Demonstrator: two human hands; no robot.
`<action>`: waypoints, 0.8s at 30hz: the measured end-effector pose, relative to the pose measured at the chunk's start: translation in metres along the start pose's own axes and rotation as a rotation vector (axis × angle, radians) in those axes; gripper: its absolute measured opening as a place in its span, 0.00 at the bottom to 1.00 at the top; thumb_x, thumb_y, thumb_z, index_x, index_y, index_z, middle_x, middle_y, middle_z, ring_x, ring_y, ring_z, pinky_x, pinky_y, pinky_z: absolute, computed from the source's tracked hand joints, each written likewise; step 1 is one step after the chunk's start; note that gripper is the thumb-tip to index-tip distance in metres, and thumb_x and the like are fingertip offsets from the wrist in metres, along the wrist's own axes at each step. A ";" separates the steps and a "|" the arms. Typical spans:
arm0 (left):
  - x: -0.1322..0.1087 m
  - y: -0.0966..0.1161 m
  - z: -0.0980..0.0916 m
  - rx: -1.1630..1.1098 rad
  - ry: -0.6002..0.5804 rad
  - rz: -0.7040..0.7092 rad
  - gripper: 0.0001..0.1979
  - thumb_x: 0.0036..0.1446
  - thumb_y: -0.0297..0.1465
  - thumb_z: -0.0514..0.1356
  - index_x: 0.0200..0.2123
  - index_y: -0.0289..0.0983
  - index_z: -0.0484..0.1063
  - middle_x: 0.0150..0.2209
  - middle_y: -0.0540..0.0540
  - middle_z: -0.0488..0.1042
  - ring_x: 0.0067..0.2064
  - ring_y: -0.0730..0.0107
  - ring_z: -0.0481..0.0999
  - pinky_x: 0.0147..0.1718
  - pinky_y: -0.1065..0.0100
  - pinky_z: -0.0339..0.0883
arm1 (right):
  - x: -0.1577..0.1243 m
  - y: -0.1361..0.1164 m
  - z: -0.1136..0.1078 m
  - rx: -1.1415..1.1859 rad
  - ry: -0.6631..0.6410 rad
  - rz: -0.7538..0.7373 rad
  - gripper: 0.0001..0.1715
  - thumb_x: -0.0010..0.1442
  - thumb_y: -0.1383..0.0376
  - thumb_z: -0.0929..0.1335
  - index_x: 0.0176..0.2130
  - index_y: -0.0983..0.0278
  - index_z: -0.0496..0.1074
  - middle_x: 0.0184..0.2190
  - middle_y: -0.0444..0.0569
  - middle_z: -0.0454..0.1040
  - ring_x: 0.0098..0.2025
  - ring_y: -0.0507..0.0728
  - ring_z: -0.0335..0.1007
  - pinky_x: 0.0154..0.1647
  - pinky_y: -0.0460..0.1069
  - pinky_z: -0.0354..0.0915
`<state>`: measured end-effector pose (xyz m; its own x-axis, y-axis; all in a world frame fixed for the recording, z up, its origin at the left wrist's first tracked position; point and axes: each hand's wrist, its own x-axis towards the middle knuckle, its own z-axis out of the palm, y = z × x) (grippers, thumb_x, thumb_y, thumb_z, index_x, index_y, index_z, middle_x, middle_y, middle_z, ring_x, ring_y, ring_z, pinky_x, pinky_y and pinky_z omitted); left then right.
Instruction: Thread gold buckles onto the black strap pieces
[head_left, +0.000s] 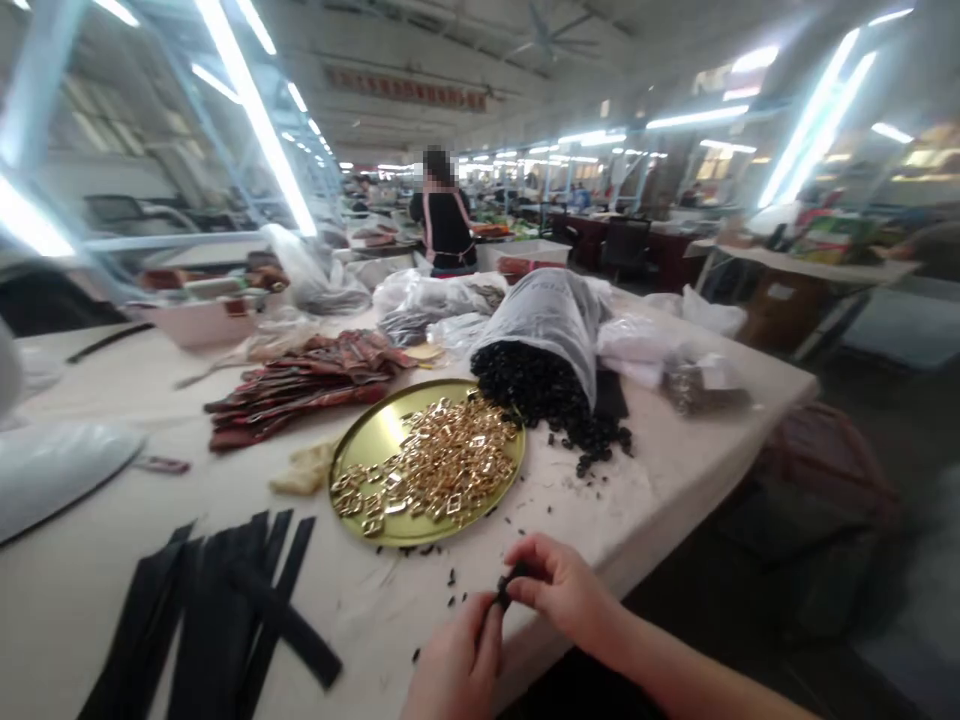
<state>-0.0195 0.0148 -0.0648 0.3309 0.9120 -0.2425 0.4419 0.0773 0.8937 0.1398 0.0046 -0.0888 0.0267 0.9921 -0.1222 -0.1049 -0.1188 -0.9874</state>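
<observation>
Near the table's front edge, my left hand (466, 650) and my right hand (559, 590) meet fingertip to fingertip. Both are closed on a small black piece (508, 582), mostly hidden by the fingers; its exact kind cannot be made out. Just beyond them, a round gold tray (375, 415) holds a heap of small gold metal buckles (450, 460). A translucent plastic bag (551, 310) lies on its side behind it, spilling small black pieces (536, 385) onto the table. Black flat strips (217, 610) lie in a pile to the left.
Folded reddish-brown material (307, 385) is stacked behind the tray, beside a pink bin (199, 322). More plastic bags (442, 300) stand at the back. The table's right edge (720, 490) drops to the floor. A person (448, 220) stands farther off, back turned.
</observation>
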 end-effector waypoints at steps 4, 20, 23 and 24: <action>0.004 -0.007 0.010 -0.128 0.065 -0.048 0.26 0.54 0.37 0.49 0.55 0.34 0.55 0.17 0.54 0.65 0.20 0.69 0.65 0.22 0.71 0.57 | 0.007 0.007 0.006 0.080 -0.004 0.034 0.21 0.48 0.60 0.71 0.41 0.62 0.65 0.25 0.41 0.68 0.28 0.50 0.65 0.30 0.45 0.60; 0.034 -0.022 -0.018 -0.586 0.055 -0.251 0.16 0.49 0.45 0.53 0.27 0.37 0.64 0.12 0.59 0.56 0.11 0.83 0.48 0.12 0.77 0.37 | 0.139 -0.024 -0.023 -1.034 0.071 -0.257 0.10 0.50 0.66 0.68 0.36 0.65 0.69 0.36 0.51 0.68 0.38 0.57 0.64 0.41 0.51 0.58; 0.034 -0.023 -0.014 -0.590 0.068 -0.246 0.17 0.49 0.46 0.54 0.27 0.36 0.63 0.12 0.58 0.57 0.11 0.83 0.50 0.12 0.77 0.38 | 0.153 -0.020 -0.019 -1.027 0.047 -0.259 0.06 0.47 0.71 0.69 0.29 0.65 0.68 0.30 0.48 0.67 0.34 0.56 0.63 0.37 0.50 0.57; 0.034 -0.022 -0.013 -0.583 0.078 -0.237 0.16 0.49 0.45 0.54 0.27 0.36 0.63 0.13 0.58 0.58 0.11 0.83 0.51 0.12 0.77 0.39 | 0.153 -0.019 -0.017 -1.017 0.041 -0.263 0.05 0.47 0.72 0.68 0.27 0.65 0.67 0.28 0.47 0.67 0.32 0.55 0.62 0.35 0.49 0.57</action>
<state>-0.0290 0.0494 -0.0880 0.2083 0.8681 -0.4507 -0.0380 0.4676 0.8831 0.1629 0.1583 -0.0903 -0.0365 0.9917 0.1236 0.7930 0.1040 -0.6003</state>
